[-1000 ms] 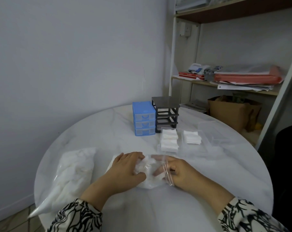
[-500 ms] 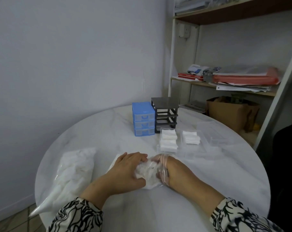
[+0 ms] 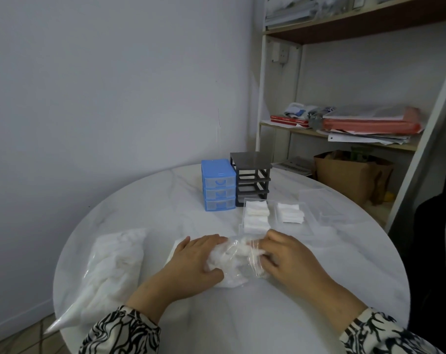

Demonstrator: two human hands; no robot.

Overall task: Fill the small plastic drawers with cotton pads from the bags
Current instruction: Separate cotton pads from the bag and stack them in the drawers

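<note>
On the left of the round white counter [image 3: 165,205], a full clear bag of cotton [image 3: 109,272], lying flat and well apart from either grip. At the near middle, a smaller clear bag of cotton pads [image 3: 233,259] pressed between both grips: left hand [image 3: 194,264] curled over its left side with thumb tucked under the front, right hand [image 3: 288,256] curled against its right end, fingertips [image 3: 264,245] under the plastic. Farther back and rightward, blue drawer unit [image 3: 218,185], grey empty frame [image 3: 251,178] touching it, then clear drawers [image 3: 257,215] holding stacked pads.
</note>
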